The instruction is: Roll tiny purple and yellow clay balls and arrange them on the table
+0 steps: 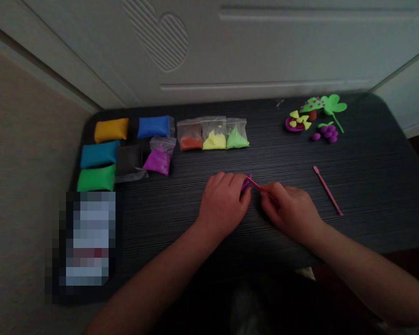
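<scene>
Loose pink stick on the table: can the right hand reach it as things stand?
Probably yes: nothing shows between the right hand and the loose stick, though that hand holds another stick.

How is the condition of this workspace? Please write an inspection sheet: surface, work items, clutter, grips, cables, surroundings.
Surface: dark, finely lined tabletop.
Work items: purple piece and held pink tool between the grips; loose pink tool to the right; coloured packets at left and back centre; modelled shapes at back right.
Clutter: pixelated object at left, unidentifiable.
Grips: right grip closed on held pink tool; left grip at purple piece, pinch unclear.
Cables: nothing seen.
Surroundings: pale panel with heart relief, behind tabletop.
</scene>
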Demonstrator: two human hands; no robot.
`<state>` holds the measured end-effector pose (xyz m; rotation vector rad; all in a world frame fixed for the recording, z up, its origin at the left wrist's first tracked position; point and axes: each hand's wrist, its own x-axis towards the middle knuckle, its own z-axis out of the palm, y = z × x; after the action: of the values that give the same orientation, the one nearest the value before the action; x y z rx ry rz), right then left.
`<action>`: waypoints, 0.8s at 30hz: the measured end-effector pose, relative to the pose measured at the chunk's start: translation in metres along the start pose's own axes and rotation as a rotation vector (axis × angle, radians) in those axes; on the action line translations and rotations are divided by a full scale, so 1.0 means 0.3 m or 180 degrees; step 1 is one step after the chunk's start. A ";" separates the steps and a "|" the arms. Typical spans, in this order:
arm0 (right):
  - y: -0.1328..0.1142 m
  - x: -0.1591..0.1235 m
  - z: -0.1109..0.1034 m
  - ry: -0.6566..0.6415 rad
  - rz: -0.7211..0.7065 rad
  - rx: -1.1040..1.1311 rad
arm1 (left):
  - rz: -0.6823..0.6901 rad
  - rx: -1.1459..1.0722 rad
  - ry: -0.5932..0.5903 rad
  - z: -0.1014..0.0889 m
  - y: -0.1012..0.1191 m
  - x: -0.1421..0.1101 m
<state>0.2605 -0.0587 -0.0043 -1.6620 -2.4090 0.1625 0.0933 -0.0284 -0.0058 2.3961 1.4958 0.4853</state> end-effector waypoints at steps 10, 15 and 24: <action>0.017 0.011 -0.005 0.0222 -0.0153 -0.0121 | -0.0180 -0.0643 0.0369 -0.015 -0.014 0.012; 0.030 0.013 -0.006 0.0226 -0.0347 -0.0073 | -0.0298 -0.1365 0.0360 -0.028 -0.048 0.033; 0.033 0.009 -0.010 0.0218 -0.0751 -0.0056 | -0.0510 -0.2209 -0.0159 -0.051 -0.068 0.050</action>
<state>0.2693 -0.0529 -0.0032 -1.3520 -2.5351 0.0463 0.0764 -0.0052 0.0019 1.7241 1.2168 0.7509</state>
